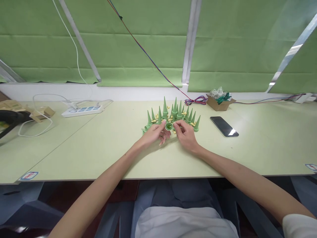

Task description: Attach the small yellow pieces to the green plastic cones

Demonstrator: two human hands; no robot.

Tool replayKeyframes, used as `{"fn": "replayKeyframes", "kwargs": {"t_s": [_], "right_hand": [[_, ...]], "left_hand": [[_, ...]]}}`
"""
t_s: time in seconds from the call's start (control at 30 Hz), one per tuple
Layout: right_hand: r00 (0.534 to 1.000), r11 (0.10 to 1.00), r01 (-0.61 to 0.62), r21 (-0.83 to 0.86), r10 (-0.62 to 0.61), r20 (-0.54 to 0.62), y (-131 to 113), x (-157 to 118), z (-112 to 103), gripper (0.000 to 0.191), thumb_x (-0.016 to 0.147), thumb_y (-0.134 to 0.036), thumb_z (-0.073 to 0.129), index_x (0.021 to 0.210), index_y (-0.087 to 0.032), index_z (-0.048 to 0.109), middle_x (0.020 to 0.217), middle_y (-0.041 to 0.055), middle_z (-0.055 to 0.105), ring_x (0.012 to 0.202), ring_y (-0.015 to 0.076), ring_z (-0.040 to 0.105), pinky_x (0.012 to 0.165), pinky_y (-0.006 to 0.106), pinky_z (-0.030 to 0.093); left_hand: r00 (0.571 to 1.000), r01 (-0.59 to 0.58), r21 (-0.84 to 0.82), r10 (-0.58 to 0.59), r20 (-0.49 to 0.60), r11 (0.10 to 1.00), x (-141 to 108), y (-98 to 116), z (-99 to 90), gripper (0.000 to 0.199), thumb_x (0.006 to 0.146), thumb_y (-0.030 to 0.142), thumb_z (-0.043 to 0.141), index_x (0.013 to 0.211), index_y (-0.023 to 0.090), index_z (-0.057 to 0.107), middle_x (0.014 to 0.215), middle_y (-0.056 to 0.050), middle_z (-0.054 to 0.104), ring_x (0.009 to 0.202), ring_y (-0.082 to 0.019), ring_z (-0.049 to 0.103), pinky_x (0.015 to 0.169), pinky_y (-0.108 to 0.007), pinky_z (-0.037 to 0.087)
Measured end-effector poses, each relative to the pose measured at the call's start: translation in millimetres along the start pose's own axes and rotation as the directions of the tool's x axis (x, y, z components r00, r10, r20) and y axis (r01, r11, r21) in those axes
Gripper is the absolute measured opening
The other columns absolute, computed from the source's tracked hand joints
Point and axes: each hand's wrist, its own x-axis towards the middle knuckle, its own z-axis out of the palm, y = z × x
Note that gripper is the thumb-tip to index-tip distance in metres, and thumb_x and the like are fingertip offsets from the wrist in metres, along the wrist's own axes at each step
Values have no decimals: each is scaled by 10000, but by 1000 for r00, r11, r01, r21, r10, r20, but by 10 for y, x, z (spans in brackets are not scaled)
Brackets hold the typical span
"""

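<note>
A green plastic cone is turned with its round hollow base toward me. My left hand grips it by the left side between thumb and fingers, the other fingers loosely curled below. At the right edge of its rim, my right hand pinches with thumb and forefinger; whether a small piece is also between those fingertips is too small to tell. Just behind both hands stands a cluster of similar green cones, mostly upright, with small yellow pieces among them.
A black phone lies to the right on the table. Behind it stands a small cardboard box with clear plastic and green material. Coiled red-blue wire rests near the wall. At left are a white power strip and cables.
</note>
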Motion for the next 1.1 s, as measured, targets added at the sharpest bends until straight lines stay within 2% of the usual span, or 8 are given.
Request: {"fn": "replayKeyframes", "kwargs": {"t_s": [0.2,0.37,0.53,0.77,0.97,1.1], "right_hand": [[999,1000,16,-1,-16,52,-1,-17,5,319,989,-490,498,851,-214,581,713,-9,558,525,105,403,488,260,337],[997,999,21,25,-23,72,17,-24,3,301,992,-473,502,862,-214,586,728,-6,580,537,106,409,489,260,336],[996,999,9,40,-13,93,6,-31,0,301,977,-496,524,877,-220,590,737,-1,599,540,110,422,484,261,343],[995,999,14,29,-17,99,-3,-27,1,315,986,-496,497,856,-221,581,714,-1,561,558,121,429,501,264,339],[994,1000,23,16,-25,107,-23,-24,-11,303,984,-456,503,805,-216,554,673,-19,481,538,111,364,498,266,293],[993,1000,20,10,-21,117,-26,-28,-18,302,986,-445,498,797,-216,549,664,-23,464,547,114,361,512,270,292]], "left_hand": [[999,46,-122,-44,20,992,-29,17,10,582,868,664,590,800,90,658,757,-100,640,527,-113,563,428,-242,433],[998,55,-197,-48,41,979,-45,31,0,482,868,584,650,858,103,663,792,-91,644,546,-106,559,445,-232,432],[998,62,-254,-52,43,965,-42,19,-23,394,878,497,679,848,104,680,764,-74,640,533,-88,526,487,-237,423],[998,57,-300,-50,29,952,-47,-1,-30,352,813,457,756,826,111,691,672,-25,566,536,-93,517,498,-244,399],[999,14,-213,-6,37,977,-54,-20,-43,357,808,454,756,725,129,634,595,28,472,525,-99,521,528,-261,413],[995,-96,17,95,18,995,-81,2,-61,369,858,485,690,725,149,613,593,23,519,521,-97,506,570,-268,423]]}}
